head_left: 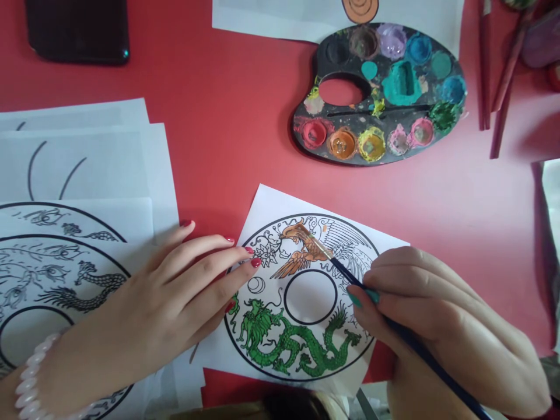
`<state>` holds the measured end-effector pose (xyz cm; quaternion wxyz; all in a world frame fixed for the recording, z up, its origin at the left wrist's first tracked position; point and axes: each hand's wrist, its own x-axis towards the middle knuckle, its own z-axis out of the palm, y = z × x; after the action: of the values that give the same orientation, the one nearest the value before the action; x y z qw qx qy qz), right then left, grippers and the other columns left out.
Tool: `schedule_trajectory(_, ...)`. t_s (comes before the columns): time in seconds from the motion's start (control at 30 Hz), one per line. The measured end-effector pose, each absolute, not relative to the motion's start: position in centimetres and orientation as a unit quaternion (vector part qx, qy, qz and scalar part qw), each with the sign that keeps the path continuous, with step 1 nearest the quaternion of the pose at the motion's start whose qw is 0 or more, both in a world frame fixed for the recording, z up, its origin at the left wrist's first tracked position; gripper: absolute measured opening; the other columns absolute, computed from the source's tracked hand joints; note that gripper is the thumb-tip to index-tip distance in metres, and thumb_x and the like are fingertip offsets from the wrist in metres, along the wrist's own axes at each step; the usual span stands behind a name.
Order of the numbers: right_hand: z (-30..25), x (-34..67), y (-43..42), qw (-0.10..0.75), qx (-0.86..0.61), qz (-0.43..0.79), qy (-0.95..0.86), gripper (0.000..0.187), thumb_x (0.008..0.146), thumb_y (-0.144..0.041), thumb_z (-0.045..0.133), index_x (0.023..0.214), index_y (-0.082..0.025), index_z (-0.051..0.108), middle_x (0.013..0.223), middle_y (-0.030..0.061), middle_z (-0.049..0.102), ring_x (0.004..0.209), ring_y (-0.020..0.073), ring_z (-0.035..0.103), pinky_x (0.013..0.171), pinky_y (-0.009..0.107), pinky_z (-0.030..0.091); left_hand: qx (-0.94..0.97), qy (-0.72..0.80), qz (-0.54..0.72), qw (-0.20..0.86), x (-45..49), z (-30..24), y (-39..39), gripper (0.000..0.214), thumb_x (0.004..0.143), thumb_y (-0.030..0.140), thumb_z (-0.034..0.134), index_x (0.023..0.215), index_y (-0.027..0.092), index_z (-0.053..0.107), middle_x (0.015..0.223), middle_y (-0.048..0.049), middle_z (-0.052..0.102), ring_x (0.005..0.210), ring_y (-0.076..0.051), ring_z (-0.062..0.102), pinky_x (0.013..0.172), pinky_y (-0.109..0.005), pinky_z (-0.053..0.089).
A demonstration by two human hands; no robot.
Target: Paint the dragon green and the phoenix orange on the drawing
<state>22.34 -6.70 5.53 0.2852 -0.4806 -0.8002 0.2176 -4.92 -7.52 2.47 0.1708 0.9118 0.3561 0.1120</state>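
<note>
My right hand (433, 315) pinches a dark blue paintbrush (345, 271) between thumb and fingers. Its bristle tip touches the orange-painted bird on a white sheet (350, 373) printed with a round design. A green-painted dragon (301, 344) curls along the lower half of that circle, and part of the bird's wing and tail is unpainted. My left hand (196, 286) lies with fingers stretched out, the fingertips on the left edge of the same sheet. Above the sheet sits a black paint palette (354, 119) with wells of several colours.
A stack of printed sheets (161, 169) spreads under my left forearm. A dark phone-like object (79, 29) lies at the top left of the red table (219, 116). Several red-handled brushes (485, 70) rest at the top right, and another paper (271, 20) lies behind the palette.
</note>
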Motion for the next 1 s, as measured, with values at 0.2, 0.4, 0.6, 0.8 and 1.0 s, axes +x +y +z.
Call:
schedule_trajectory(0.2, 5.64, 22.09, -6.72, 0.268, -0.456, 0.22, -0.819, 0.023, 0.078, -0.011, 0.063, 0.073, -0.023, 0.044, 0.064, -0.0011, 0.052, 0.055, 0.0145, 0.053, 0.048, 0.032, 0.047, 0.915, 0.352, 0.109, 0.163, -5.04, 2.37, -7.58, 0.039, 0.087, 0.016, 0.056, 0.127, 0.017, 0.053, 0.124, -0.0048, 0.059, 0.114, -0.023, 0.052, 0.116, -0.048, 0.025)
schedule_trajectory(0.4, 5.61, 22.02, -6.61, 0.284, -0.464, 0.227, -0.808, 0.025, 0.075, -0.005, 0.064, 0.071, -0.022, 0.046, 0.066, 0.0003, 0.054, 0.057, 0.0146, 0.055, 0.047, 0.031, 0.047, 0.909, 0.36, 0.114, 0.174, -4.8, 2.66, -7.49, 0.036, 0.089, 0.016, 0.052, 0.125, 0.017, 0.054, 0.121, -0.0048, 0.061, 0.113, -0.023, 0.052, 0.116, -0.049, 0.024)
schedule_trajectory(0.6, 5.26, 22.33, -6.64, 0.258, -0.444, 0.208, -0.832, 0.028, 0.072, -0.005, 0.066, 0.073, -0.022, 0.044, 0.067, -0.0009, 0.053, 0.057, 0.0134, 0.052, 0.049, 0.031, 0.048, 0.911, 0.358, 0.113, 0.17, -4.73, 2.61, -7.39, 0.035, 0.089, 0.016, 0.051, 0.124, 0.017, 0.055, 0.121, -0.0044, 0.061, 0.112, -0.023, 0.053, 0.115, -0.049, 0.026)
schedule_trajectory(0.8, 5.28, 22.16, -6.89, 0.262, -0.467, 0.208, -0.818, 0.026, 0.078, -0.011, 0.062, 0.073, -0.023, 0.04, 0.067, -0.0011, 0.051, 0.058, 0.0145, 0.053, 0.052, 0.033, 0.048, 0.912, 0.357, 0.114, 0.166, -4.81, 2.67, -7.46, 0.035, 0.089, 0.015, 0.051, 0.124, 0.017, 0.055, 0.12, -0.0045, 0.062, 0.112, -0.023, 0.052, 0.114, -0.051, 0.028)
schedule_trajectory(1.0, 5.09, 21.94, -7.15, 0.297, -0.5, 0.201, -0.788, 0.03, 0.073, -0.002, 0.066, 0.066, -0.022, 0.044, 0.066, -0.0015, 0.053, 0.057, 0.014, 0.053, 0.052, 0.033, 0.048, 0.91, 0.359, 0.115, 0.173, -4.88, 2.74, -7.54, 0.036, 0.09, 0.016, 0.051, 0.126, 0.016, 0.054, 0.121, -0.0051, 0.061, 0.112, -0.024, 0.051, 0.114, -0.051, 0.026)
